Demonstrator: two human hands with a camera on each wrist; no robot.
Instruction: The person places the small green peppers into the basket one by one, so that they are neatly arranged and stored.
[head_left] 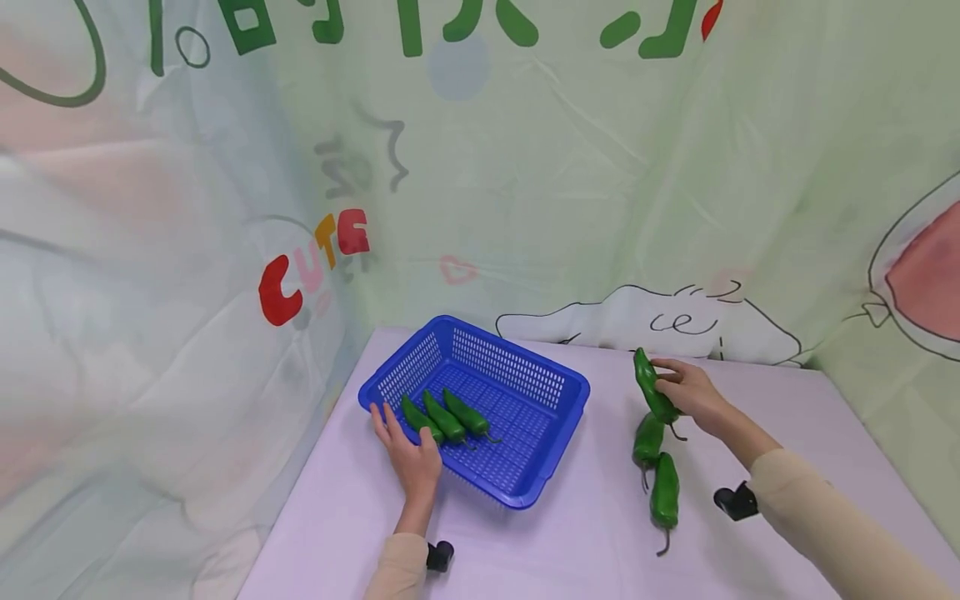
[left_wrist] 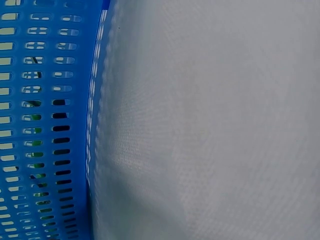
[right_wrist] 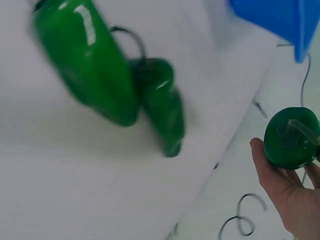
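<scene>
My right hand (head_left: 693, 392) pinches a green chili pepper (head_left: 651, 385) between thumb and fingers, above the table on the right. In the right wrist view that pepper (right_wrist: 289, 137) shows its stem end, with the right hand (right_wrist: 292, 200) around it. Below it, two more green peppers lie on the table, one farther back (head_left: 647, 440) and one nearer (head_left: 664, 492). At the front left corner of a blue plastic basket (head_left: 551, 475), my left hand (head_left: 411, 462) rests on the rim with fingers spread. Three green peppers (head_left: 447, 417) lie side by side inside the basket.
A table with a pale lilac cover (head_left: 585, 550) carries everything. Printed fabric (head_left: 525, 183) hangs behind it and along the left side. The basket's slotted wall (left_wrist: 45, 120) fills the left of the left wrist view.
</scene>
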